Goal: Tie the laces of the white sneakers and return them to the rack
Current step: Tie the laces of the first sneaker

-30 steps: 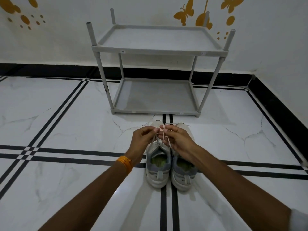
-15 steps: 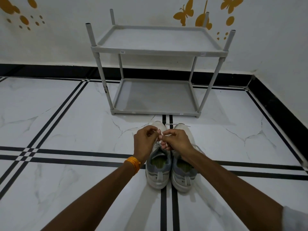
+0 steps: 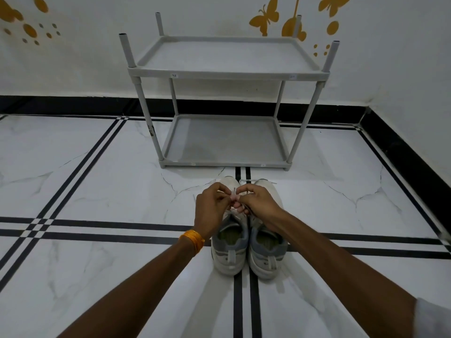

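Two white sneakers with grey heels stand side by side on the floor, toes pointing at the rack: the left sneaker [image 3: 229,250] and the right sneaker [image 3: 267,252]. My left hand [image 3: 211,208] and my right hand [image 3: 258,203] meet above the left sneaker's tongue, both pinching its white lace [image 3: 233,195], a short loop of which sticks up between my fingertips. A loose lace end lies across the right sneaker's toe. The grey two-shelf rack [image 3: 227,74] stands just beyond the sneakers, with nothing on either shelf.
White marble floor with black inlay stripes [image 3: 122,225] spreads on all sides. A white wall with orange butterfly decals and a black skirting runs behind the rack and along the right. An orange thread band circles my left wrist [image 3: 192,240].
My hands have dropped lower and closer together over the left sneaker. The long strands of lace held up a second ago are drawn in to a short loop between my fingertips.
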### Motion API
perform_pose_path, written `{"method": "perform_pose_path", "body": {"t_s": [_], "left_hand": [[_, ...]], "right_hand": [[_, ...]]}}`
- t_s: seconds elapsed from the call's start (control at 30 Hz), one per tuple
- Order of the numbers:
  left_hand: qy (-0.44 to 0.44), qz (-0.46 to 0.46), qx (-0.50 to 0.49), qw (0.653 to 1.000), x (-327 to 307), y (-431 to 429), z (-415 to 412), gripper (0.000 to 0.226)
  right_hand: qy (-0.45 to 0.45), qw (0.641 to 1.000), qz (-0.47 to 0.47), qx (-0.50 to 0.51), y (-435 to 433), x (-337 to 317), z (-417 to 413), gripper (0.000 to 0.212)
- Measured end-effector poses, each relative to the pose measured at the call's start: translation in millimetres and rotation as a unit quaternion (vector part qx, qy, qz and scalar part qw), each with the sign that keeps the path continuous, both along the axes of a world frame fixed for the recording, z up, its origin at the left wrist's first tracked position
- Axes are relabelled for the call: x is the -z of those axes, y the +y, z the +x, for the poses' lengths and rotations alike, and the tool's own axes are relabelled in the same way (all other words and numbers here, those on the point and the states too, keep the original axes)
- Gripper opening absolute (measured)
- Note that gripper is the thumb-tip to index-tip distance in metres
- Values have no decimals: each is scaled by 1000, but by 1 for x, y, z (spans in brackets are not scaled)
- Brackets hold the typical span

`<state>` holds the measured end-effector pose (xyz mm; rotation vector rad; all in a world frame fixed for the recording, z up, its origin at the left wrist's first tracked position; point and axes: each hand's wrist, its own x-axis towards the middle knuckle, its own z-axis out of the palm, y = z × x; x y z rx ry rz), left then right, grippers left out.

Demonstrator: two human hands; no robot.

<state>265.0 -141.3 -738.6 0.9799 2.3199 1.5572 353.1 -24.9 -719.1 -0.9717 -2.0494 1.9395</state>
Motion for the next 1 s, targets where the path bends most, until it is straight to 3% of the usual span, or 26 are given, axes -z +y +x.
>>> {"method": "perform_pose_path", "body": {"t_s": [0.17, 0.4, 0.47, 0.57, 0.63, 0.73, 0.83, 1.0], "left_hand": [[-17, 33, 22, 999, 1, -2, -4, 10], [-19, -36, 10, 999, 3, 1, -4, 13], [-88, -41, 4, 995, 1, 1, -7, 21], [-260, -37, 22, 965, -4, 0, -14, 47], [-304, -55, 73, 948, -7, 1, -21, 50], [-311, -79, 147, 936, -12, 5, -25, 32], [-302, -68, 124, 943, -7, 6, -23, 26], [-118, -105, 57, 986, 3, 8, -15, 17]], "right_hand": [[-12, 999, -1, -30, 1, -1, -1, 14], [-28, 990, 90, -100, 0, 3, 2, 21], [-18, 989, 108, -104, 0, 6, 5, 23], [-8, 987, 122, -107, 2, 6, 7, 26], [-9, 984, 136, -116, 3, 6, 8, 28], [-6, 980, 153, -130, 3, 5, 8, 28], [-12, 976, 171, -133, -2, 3, 10, 27], [-19, 984, 161, -77, -16, 7, 15, 25]]}}
